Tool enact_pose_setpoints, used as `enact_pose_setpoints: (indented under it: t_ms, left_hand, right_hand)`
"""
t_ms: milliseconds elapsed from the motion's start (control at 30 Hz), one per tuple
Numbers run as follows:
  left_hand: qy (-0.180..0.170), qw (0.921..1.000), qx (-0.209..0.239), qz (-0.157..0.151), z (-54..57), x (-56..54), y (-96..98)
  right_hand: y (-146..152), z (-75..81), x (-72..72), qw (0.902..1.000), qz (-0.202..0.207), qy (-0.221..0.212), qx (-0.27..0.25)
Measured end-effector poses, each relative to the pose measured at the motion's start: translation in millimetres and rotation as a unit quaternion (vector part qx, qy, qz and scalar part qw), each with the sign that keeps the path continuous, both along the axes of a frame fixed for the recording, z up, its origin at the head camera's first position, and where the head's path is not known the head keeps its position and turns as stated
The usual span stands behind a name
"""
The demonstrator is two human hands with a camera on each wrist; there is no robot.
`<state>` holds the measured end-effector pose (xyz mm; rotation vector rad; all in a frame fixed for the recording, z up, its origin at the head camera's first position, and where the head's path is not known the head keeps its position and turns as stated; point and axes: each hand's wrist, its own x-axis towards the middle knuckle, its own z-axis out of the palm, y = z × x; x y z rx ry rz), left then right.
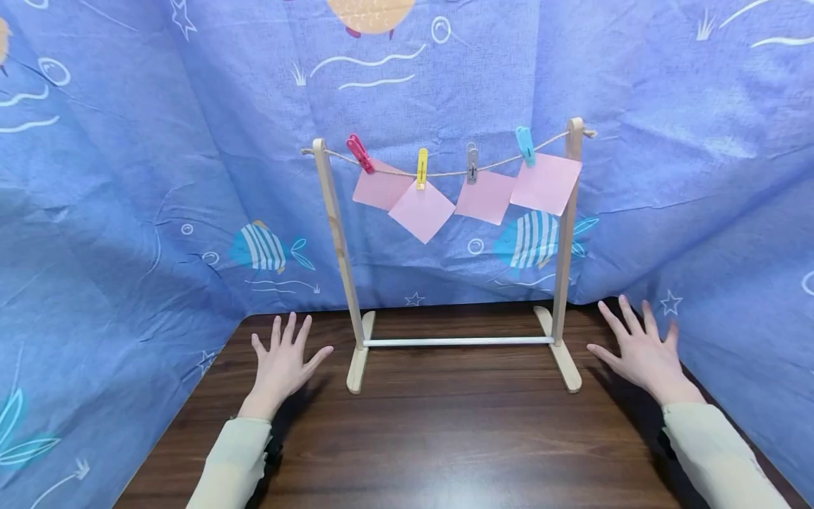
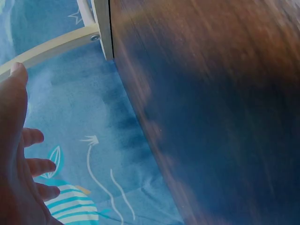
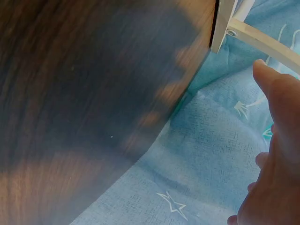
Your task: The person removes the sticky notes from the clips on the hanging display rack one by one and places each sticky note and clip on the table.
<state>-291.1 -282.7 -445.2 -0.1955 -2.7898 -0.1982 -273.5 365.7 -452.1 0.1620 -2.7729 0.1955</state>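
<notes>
A wooden frame (image 1: 337,226) stands on the table with a string (image 1: 445,174) tied between its two posts. Four is avoided here: several pink paper squares (image 1: 422,213) hang from the string, held by a red clothespin (image 1: 360,153), a yellow clothespin (image 1: 422,168), a grey clothespin (image 1: 472,164) and a blue clothespin (image 1: 525,145). My left hand (image 1: 282,364) is spread over the table, left of the frame, holding nothing. To the right of the frame, my right hand (image 1: 645,353) is likewise spread, fingers apart and nothing in it.
A white rod (image 1: 458,341) joins the frame's feet near the dark wooden table (image 1: 445,438). Blue patterned cloth (image 1: 127,177) hangs behind the table and along both sides.
</notes>
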Motion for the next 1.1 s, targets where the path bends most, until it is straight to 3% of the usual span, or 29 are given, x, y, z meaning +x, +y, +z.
enact_pose_setpoints:
  t_ms: [200,567,867,1100]
  left_hand:
    - [0.007,0.9999,-0.004,-0.006,2.7,-0.7,1.3]
    - [0.04,0.9984,0.024,-0.031,29.0,6.2,8.3]
    - [0.08,0.9931,0.057,-0.065,64.9,14.8,13.5]
    - [0.127,0.9837,0.091,-0.09,92.7,20.9,15.7]
  right_hand:
    - [0.2,4.6,1.7,0.9995,0.004,-0.003,-0.03]
    - [-5.5,41.3,4.6,0.9982,0.017,-0.002,-0.058]
    - [-13.8,79.9,10.4,0.9947,0.047,0.051,-0.075]
    - [-21.3,111.0,16.3,0.9892,0.071,0.097,-0.084]
